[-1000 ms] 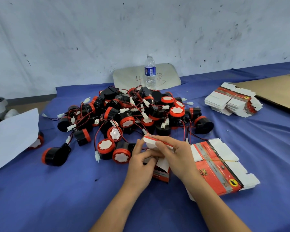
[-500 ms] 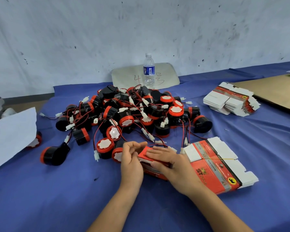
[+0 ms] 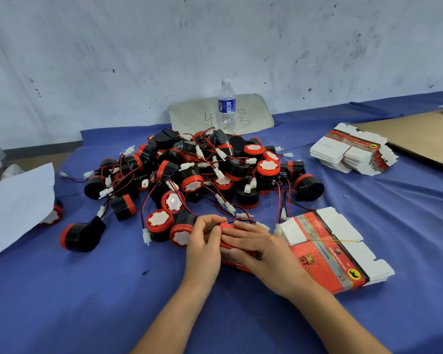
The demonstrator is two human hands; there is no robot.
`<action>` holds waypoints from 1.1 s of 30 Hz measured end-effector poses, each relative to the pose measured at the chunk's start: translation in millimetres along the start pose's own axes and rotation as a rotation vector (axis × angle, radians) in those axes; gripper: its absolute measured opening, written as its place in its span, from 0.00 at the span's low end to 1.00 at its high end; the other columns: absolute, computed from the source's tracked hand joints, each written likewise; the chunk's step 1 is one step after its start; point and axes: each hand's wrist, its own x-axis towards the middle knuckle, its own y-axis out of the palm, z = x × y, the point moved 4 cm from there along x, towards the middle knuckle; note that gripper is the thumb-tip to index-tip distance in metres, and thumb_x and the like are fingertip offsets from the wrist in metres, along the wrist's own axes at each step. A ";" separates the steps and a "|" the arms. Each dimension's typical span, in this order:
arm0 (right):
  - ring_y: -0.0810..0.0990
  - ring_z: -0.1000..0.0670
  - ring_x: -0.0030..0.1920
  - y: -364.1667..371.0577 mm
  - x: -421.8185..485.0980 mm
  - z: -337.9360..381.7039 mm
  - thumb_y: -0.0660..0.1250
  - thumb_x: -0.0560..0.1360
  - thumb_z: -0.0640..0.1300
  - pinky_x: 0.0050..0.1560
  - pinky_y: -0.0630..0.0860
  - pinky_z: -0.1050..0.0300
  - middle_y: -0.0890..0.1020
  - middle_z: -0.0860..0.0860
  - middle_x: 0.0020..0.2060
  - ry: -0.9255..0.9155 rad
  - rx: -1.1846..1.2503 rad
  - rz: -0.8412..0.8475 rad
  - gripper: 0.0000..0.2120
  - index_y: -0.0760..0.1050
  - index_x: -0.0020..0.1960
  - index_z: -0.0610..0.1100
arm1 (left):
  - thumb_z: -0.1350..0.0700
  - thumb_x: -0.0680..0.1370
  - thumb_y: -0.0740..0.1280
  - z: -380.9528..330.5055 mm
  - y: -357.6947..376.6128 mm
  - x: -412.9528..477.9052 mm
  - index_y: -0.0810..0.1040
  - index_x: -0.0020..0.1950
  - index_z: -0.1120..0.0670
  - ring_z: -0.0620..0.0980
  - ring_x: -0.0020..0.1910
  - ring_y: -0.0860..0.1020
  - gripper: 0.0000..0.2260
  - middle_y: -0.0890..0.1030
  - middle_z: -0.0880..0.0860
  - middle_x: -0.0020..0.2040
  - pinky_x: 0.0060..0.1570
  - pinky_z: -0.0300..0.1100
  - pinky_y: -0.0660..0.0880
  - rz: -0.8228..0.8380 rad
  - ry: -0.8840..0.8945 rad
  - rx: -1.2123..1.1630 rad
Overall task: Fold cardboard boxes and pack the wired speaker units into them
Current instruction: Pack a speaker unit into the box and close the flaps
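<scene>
A small red cardboard box (image 3: 232,260) lies on the blue cloth in front of me, mostly covered by my hands. My left hand (image 3: 203,247) curls its fingers round the box's left end. My right hand (image 3: 260,254) lies over the box's top with fairly straight fingers, pressing it down. Just beyond the box is a big tangled pile of black and red wired speaker units (image 3: 202,172). Next to my right hand lies a stack of flat red and white box blanks (image 3: 327,249) held by a yellow rubber band.
A second stack of flat blanks (image 3: 353,152) sits at the back right beside a brown cardboard sheet (image 3: 420,134). A water bottle (image 3: 226,106) stands at the wall before a grey board (image 3: 256,111). White paper (image 3: 16,205) covers the left edge.
The box was held up in both hands with a white flap open. It now lies low on the cloth with the flap down, my right hand flat over it.
</scene>
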 end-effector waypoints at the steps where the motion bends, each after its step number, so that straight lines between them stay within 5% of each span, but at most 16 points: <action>1: 0.57 0.67 0.72 0.2 -0.3 -0.4 0.66 0.78 0.48 0.70 0.50 0.72 0.72 0.64 0.65 0.011 -0.036 0.035 0.16 0.76 0.65 0.53 | 0.66 0.80 0.59 -0.7 0.6 0.5 0.77 0.49 0.52 0.40 0.47 0.79 0.12 0.81 0.48 0.47 0.46 0.30 0.73 0.016 0.015 0.027; 3: 0.50 0.64 0.75 -0.5 -2.6 -2.1 0.63 0.80 0.51 0.72 0.43 0.68 0.67 0.66 0.69 0.018 -0.146 0.099 0.18 0.71 0.69 0.57 | 0.67 0.81 0.58 -2.0 1.4 0.7 0.78 0.49 0.52 0.39 0.46 0.79 0.12 0.81 0.45 0.45 0.46 0.29 0.73 0.034 0.023 0.047; 9: 0.42 0.56 0.77 -2.9 -12.2 -0.9 0.55 0.82 0.54 0.74 0.43 0.55 0.51 0.72 0.71 -0.062 -0.446 0.154 0.20 0.60 0.72 0.66 | 0.64 0.82 0.57 -4.6 2.3 -2.8 0.78 0.50 0.49 0.37 0.50 0.78 0.13 0.81 0.40 0.48 0.47 0.28 0.72 0.111 0.055 0.114; 13: 0.53 0.45 0.77 0.0 -18.1 -2.7 0.59 0.80 0.51 0.74 0.56 0.48 0.55 0.68 0.73 -0.067 -0.450 0.106 0.22 0.61 0.72 0.65 | 0.62 0.83 0.55 -5.4 1.9 -2.3 0.77 0.51 0.49 0.37 0.47 0.78 0.13 0.81 0.40 0.46 0.45 0.28 0.73 0.154 0.056 0.160; 17: 0.72 0.37 0.64 2.4 -25.1 3.4 0.68 0.75 0.44 0.67 0.69 0.43 0.69 0.56 0.71 -0.164 -0.503 -0.013 0.26 0.69 0.71 0.55 | 0.62 0.84 0.54 -6.9 5.3 -4.6 0.77 0.51 0.50 0.36 0.46 0.77 0.13 0.80 0.44 0.46 0.45 0.27 0.71 0.184 0.029 0.185; 21: 0.76 0.49 0.56 -14.1 -27.1 10.9 0.68 0.74 0.43 0.61 0.72 0.54 0.77 0.57 0.61 -0.188 -0.215 -0.287 0.17 0.77 0.62 0.54 | 0.57 0.83 0.59 -13.1 3.7 -10.9 0.76 0.56 0.52 0.43 0.52 0.78 0.08 0.82 0.44 0.50 0.50 0.29 0.72 0.244 0.093 0.048; 23: 0.79 0.54 0.51 -32.8 -28.8 7.3 0.67 0.73 0.45 0.52 0.75 0.59 0.81 0.60 0.51 -0.035 0.096 -0.490 0.13 0.78 0.54 0.60 | 0.47 0.77 0.66 -13.0 8.3 -17.2 0.71 0.66 0.51 0.44 0.58 0.78 0.18 0.80 0.45 0.58 0.55 0.35 0.74 0.369 0.126 0.007; 25: 0.81 0.52 0.44 -38.4 -27.9 -0.2 0.64 0.73 0.46 0.44 0.77 0.54 0.82 0.54 0.43 0.127 0.373 -0.562 0.07 0.79 0.47 0.57 | 0.43 0.69 0.73 -13.8 13.6 -22.4 0.67 0.69 0.48 0.45 0.60 0.78 0.31 0.78 0.44 0.61 0.56 0.39 0.76 0.409 0.159 0.054; 27: 0.79 0.50 0.39 -32.5 -23.5 -0.1 0.61 0.74 0.50 0.40 0.74 0.50 0.80 0.50 0.37 0.200 0.557 -0.548 0.07 0.77 0.43 0.50 | 0.44 0.67 0.75 -19.3 15.8 -25.2 0.68 0.64 0.47 0.41 0.58 0.78 0.29 0.78 0.40 0.59 0.52 0.34 0.76 0.359 0.227 0.057; 30: 0.75 0.52 0.36 -19.9 -20.3 12.8 0.56 0.76 0.60 0.39 0.71 0.55 0.77 0.51 0.34 0.146 0.437 -0.562 0.18 0.73 0.40 0.48 | 0.40 0.67 0.72 -25.3 13.8 -26.1 0.70 0.58 0.49 0.39 0.49 0.80 0.26 0.80 0.38 0.52 0.45 0.30 0.75 0.276 0.296 0.039; 33: 0.77 0.55 0.36 -15.0 -21.8 20.6 0.56 0.76 0.61 0.36 0.70 0.64 0.78 0.56 0.35 0.006 0.233 -0.637 0.15 0.72 0.43 0.51 | 0.40 0.67 0.70 -26.4 11.8 -28.7 0.71 0.54 0.50 0.40 0.41 0.81 0.22 0.82 0.41 0.47 0.38 0.33 0.75 0.232 0.306 0.019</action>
